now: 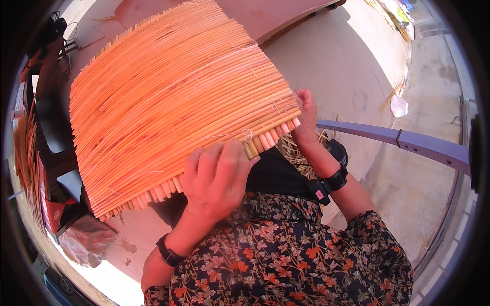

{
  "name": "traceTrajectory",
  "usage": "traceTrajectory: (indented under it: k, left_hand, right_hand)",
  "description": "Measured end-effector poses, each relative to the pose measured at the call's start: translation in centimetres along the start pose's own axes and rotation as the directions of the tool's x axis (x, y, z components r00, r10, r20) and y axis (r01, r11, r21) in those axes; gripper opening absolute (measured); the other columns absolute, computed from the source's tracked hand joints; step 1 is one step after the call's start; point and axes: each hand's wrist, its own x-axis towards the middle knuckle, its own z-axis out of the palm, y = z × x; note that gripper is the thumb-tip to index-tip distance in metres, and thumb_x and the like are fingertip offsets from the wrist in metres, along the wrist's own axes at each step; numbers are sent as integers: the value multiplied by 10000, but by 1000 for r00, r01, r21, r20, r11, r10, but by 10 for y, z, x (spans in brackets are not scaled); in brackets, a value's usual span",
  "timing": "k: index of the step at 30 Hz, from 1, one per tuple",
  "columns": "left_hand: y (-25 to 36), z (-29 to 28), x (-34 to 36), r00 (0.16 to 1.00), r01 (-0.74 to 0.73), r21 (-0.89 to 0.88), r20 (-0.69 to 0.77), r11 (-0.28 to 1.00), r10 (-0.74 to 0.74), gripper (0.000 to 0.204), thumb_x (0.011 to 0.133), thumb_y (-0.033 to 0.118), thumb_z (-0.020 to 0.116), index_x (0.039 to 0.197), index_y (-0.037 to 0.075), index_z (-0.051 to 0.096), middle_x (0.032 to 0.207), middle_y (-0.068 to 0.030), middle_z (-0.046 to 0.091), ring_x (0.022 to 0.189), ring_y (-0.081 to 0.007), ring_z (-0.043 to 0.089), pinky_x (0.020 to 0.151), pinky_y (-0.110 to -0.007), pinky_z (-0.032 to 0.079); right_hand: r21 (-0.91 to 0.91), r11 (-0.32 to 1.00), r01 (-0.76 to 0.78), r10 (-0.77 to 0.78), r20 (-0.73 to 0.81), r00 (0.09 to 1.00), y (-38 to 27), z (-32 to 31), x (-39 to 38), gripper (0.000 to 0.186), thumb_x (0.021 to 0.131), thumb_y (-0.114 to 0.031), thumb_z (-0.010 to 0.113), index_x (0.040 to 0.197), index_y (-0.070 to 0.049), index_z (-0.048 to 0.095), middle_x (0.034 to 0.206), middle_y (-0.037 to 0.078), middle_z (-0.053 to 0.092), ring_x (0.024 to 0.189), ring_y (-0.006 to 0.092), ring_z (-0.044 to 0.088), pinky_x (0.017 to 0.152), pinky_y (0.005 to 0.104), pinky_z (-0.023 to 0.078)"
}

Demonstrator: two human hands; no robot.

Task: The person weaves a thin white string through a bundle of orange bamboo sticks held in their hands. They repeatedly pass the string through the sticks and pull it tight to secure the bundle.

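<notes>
A large mat of orange-tan reed stalks (173, 102), tied together in rows with thin white string, spreads out in front of me and tilts away. My left hand (217, 176) is closed over its near edge, fingers on top and thumb toward the stalk ends. Beside those fingers a loop of white string (247, 134) lies on the mat. At the right corner my right hand (305, 120) has its fingers curled in against the mat's side. The mat partly hides them, so what they pinch cannot be made out.
A grey bar (388, 136) juts in from the right. Loose straw (317, 162) lies below my right hand. Behind the mat is a pinkish flat board (286, 15). Dark furniture (53, 127) and a bundle of stalks (25, 158) stand at left, with a reddish stone (87, 242) nearby.
</notes>
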Motion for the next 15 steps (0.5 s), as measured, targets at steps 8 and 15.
traceTrajectory:
  k: [8, 15]
  left_hand:
    - [-1, 6, 8, 1000, -26, 10, -9, 1000, 26, 245, 843, 242, 774, 904, 16, 700, 1070, -85, 633, 902, -232, 618, 727, -368, 504]
    - [-2, 4, 8, 996, 38, 17, 84, 999, -39, 247, 847, 223, 760, 983, 27, 699, 1065, -96, 635, 927, -240, 623, 754, -374, 525]
  right_hand:
    - [-601, 583, 547, -339, 432, 836, 115, -42, 7, 144, 988, -160, 585, 1074, -49, 555, 958, 198, 642, 891, 397, 632, 762, 437, 503]
    - [-416, 582, 698, -461, 538, 705, 90, -28, -3, 296, 980, -133, 581, 1270, -76, 577, 1114, 188, 683, 1031, 361, 666, 863, 399, 529]
